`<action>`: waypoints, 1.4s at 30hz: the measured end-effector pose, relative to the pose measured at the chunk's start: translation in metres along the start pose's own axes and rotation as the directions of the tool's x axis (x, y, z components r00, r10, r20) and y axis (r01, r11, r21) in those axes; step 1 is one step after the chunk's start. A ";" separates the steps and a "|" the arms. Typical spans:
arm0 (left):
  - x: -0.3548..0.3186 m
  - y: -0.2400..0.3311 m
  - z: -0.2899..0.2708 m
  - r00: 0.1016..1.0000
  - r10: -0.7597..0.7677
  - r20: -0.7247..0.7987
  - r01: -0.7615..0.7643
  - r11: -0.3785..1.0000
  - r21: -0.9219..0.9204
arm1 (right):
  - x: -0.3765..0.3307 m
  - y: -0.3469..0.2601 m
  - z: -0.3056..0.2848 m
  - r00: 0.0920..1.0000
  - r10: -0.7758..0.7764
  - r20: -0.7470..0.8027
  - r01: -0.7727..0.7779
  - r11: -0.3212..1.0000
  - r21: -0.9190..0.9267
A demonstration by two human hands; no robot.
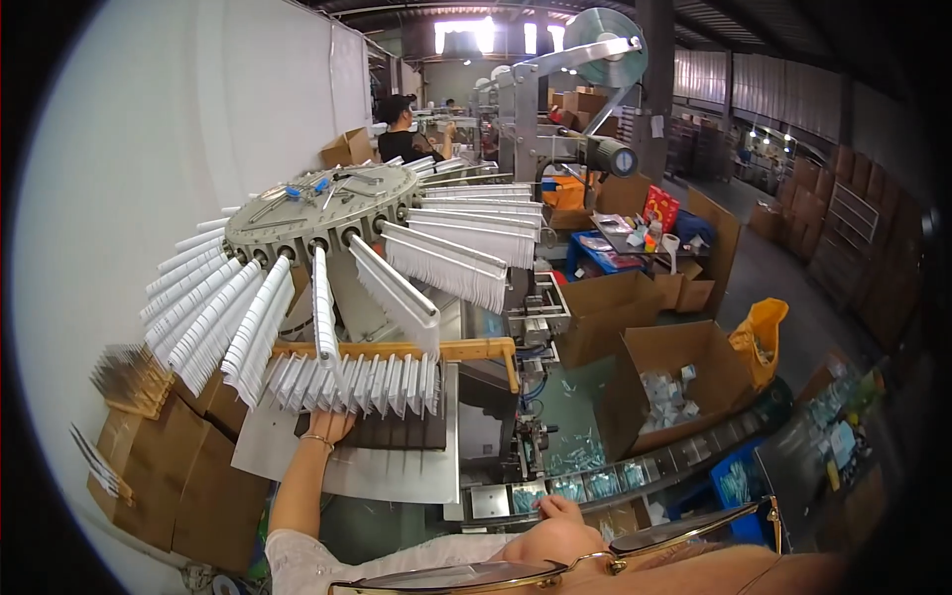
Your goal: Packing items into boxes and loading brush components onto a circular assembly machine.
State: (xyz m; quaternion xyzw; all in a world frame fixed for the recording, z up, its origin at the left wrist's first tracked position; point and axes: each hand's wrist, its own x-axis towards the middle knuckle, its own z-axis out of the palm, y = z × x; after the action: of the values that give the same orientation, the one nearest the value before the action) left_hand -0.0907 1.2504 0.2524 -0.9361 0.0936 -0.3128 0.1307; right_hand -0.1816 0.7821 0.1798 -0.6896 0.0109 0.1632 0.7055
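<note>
My left hand point(330, 424) reaches forward to a row of white, fringed slats point(357, 384) that hangs along a wooden bar point(476, 349). Its fingertips are hidden beneath the slats, so its grip does not show. A bracelet circles that wrist. My right hand point(561, 510) is at the near edge of a conveyor point(490, 501) with metal compartments. The right fingers are curled together, and what they hold, if anything, is too small to make out. Small teal pieces point(568, 489) lie in several compartments beside this hand.
A round machine table point(327, 203) carries radiating arms hung with white fringed strips point(451, 260). An open cardboard box point(635, 369) with white packs stands beyond the conveyor. A yellow bag point(762, 332) leans beside it. Stacked cartons point(188, 476) stand left. A co-worker point(399, 137) is far back.
</note>
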 end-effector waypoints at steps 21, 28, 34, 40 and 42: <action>-0.008 0.175 -0.141 0.795 -0.599 0.094 0.596 0.743 -0.304 | 0.049 0.212 -0.177 0.995 -0.006 0.103 0.035 0.958 -0.285; 0.008 0.210 -0.139 0.819 -0.569 -0.073 0.501 0.771 -0.394 | 0.073 0.210 -0.216 0.976 -0.123 0.178 0.192 0.869 -0.455; 0.049 0.265 -0.152 0.918 -0.382 -0.102 0.263 0.782 -0.566 | 0.101 0.212 -0.231 0.952 -0.216 0.218 0.304 0.761 -0.573; 0.044 0.240 -0.126 0.960 -0.263 0.097 0.263 0.726 -0.635 | 0.145 0.207 -0.231 0.912 -0.304 0.274 0.407 0.606 -0.684; 0.043 0.233 -0.121 0.972 -0.182 0.149 0.235 0.715 -0.659 | 0.161 0.202 -0.229 0.900 -0.333 0.283 0.428 0.544 -0.721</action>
State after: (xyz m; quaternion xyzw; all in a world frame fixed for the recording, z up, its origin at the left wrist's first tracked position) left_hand -0.1522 0.9960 0.2992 -0.9352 0.0892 -0.2358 -0.2485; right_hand -0.0307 0.5921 -0.0660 -0.8978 -0.2490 0.0332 0.3617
